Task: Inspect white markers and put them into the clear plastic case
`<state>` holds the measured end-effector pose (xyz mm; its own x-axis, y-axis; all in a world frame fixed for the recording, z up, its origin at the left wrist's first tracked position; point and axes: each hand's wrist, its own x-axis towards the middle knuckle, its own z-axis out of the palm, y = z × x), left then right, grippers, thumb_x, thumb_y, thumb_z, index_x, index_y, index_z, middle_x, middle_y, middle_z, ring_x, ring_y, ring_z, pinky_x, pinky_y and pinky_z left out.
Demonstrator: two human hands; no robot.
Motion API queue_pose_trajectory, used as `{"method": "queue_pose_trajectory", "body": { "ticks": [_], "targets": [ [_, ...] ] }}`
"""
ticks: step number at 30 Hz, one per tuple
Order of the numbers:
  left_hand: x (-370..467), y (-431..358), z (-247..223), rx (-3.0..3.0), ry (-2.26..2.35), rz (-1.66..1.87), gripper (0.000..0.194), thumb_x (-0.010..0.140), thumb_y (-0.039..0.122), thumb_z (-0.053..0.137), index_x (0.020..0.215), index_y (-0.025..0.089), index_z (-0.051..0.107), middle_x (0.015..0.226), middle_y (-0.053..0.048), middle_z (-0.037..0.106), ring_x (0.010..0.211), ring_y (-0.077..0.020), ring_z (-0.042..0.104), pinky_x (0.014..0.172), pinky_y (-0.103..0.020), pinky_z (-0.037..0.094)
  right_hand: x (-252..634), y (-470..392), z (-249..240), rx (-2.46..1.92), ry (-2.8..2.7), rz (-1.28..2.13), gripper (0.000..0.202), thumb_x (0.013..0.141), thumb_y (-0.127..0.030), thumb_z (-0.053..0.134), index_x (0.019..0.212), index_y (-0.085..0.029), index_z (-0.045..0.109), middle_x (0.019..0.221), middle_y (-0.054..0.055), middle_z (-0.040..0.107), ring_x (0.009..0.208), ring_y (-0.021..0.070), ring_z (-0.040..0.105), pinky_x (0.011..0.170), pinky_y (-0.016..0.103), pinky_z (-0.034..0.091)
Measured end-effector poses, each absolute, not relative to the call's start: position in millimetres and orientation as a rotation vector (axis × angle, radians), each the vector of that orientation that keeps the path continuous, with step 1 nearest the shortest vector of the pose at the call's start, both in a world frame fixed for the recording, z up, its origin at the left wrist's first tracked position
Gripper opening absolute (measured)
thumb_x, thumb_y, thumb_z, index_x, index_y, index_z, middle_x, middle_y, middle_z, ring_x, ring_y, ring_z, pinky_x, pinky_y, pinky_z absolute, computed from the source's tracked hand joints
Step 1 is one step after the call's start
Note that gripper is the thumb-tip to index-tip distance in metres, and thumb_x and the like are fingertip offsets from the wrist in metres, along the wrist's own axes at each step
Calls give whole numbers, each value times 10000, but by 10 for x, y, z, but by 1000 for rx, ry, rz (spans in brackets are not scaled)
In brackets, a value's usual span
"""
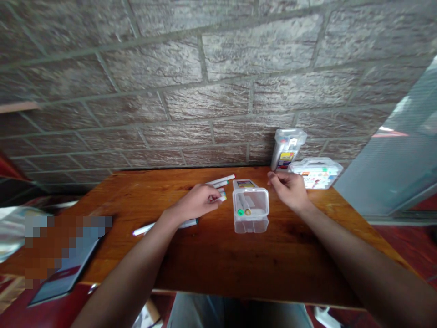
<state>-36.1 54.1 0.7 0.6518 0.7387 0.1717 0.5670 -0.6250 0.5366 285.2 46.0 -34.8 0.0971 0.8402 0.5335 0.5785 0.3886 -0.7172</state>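
My left hand (200, 200) is over the wooden table with its fingers pinched on a white marker (222, 198), whose end shows past the fingertips. Just beyond it lie more white markers (221, 179), one with a red end and one with a green end. Others (143, 229) lie partly hidden behind my left forearm. To the right of this hand stands a clear plastic case (251, 225) with its lid up. A green-ended marker (241, 211) and a tan-ended one (247, 211) show in it. My right hand (290, 187) hovers right of the case, fingers curled closed, nothing visible in them.
At the back right stand a tall clear marker case (288, 148) and a wider handled case (317, 173). A stone-block wall (225, 100) rises behind the table (218, 269). On the left, a tablet-like flat device (68, 273) lies at the table's edge, partly blurred out.
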Motion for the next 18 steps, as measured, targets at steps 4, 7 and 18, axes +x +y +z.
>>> {"method": "queue_pose_trajectory", "body": {
  "ticks": [4, 7, 18],
  "targets": [
    [-415, 581, 1, 2325, 1055, 905, 143, 943, 294, 695, 900, 199, 794, 793, -3, 766, 700, -159, 654, 662, -251, 442, 2863, 480, -364, -1282, -1546, 323, 557, 937, -624, 624, 593, -194, 704, 523, 53, 673, 488, 180, 581, 541, 311, 417],
    [-430, 638, -17, 2145, 1069, 1290, 228, 984, 349, 659, 1131, 197, 743, 873, -18, 758, 726, -151, 672, 665, -240, 491, 2864, 473, -353, -1274, -1503, 332, 574, 930, -656, 634, 607, -190, 725, 505, 53, 668, 461, 180, 579, 517, 309, 413],
    [-417, 657, 277, 1033, 577, 1886, 435, 724, 333, 950, 1049, 203, 692, 785, 29, 761, 660, -95, 723, 690, -214, 654, 2777, 343, -184, -1055, -1350, 462, 493, 998, -629, 594, 872, -183, 760, 589, 13, 657, 439, 149, 517, 432, 278, 386]
  ]
}}
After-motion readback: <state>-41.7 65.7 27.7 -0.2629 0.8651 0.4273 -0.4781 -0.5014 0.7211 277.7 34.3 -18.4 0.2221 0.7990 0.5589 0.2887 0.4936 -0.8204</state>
